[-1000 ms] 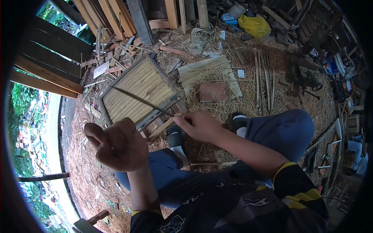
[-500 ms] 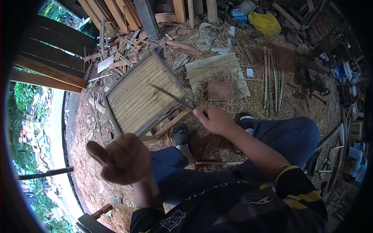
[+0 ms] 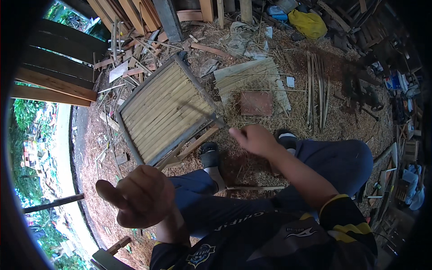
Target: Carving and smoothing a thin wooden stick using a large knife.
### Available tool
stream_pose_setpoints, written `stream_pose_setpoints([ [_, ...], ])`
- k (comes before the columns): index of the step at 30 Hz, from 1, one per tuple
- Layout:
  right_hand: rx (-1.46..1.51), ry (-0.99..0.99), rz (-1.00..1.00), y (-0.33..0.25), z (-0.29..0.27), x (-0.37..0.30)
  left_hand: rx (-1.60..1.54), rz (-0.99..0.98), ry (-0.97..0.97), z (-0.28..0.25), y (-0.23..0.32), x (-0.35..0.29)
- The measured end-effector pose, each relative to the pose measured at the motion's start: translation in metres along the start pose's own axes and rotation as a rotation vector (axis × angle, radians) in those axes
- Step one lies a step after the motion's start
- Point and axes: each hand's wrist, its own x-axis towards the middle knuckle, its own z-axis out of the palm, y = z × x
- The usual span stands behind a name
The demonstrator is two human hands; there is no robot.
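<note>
My right hand [image 3: 257, 140] is closed round the handle of a knife [image 3: 200, 111], which the fist hides. The blade is smeared by motion and points up and left, in front of the wooden frame [image 3: 201, 85] filled with pale slats. My left hand [image 3: 140, 198] is raised at the lower left, nearer to me than the frame. Its fingers are curled, with one digit sticking out to the left; whatever it may hold is hidden. The frame leans at a slant beyond my left foot, a wooden bar under its near edge.
A reddish square slab [image 3: 256, 104] lies by a woven slat mat [image 3: 247, 74], among straw and shavings. Long thin strips [image 3: 317, 90] lie to the right. Scrap wood [image 3: 135, 58] and a yellow bag [image 3: 308, 24] are at the back. A metal machine [image 3: 360, 90] stands at right.
My left hand has shifted a little down and left. My right hand has moved slightly right and down with the knife, whose blade is now blurred.
</note>
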Motion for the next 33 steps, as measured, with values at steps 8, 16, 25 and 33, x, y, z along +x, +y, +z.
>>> stream_pose_setpoints([
  [8, 0.036, 0.002, 0.060, 0.008, 0.014, -0.004, 0.006, -0.029, -0.056, -0.005, 0.004, 0.005],
  [16, -0.010, 0.057, 0.036, 0.010, 0.014, 0.001, -0.035, 0.000, 0.009, 0.000, 0.002, 0.003],
  [25, -0.063, 0.003, 0.126, 0.010, 0.004, 0.003, -0.160, -0.074, -0.039, -0.002, 0.007, 0.015],
  [33, -0.052, 0.014, 0.196, 0.028, 0.012, 0.009, -0.278, -0.099, 0.105, 0.003, -0.011, 0.040],
])
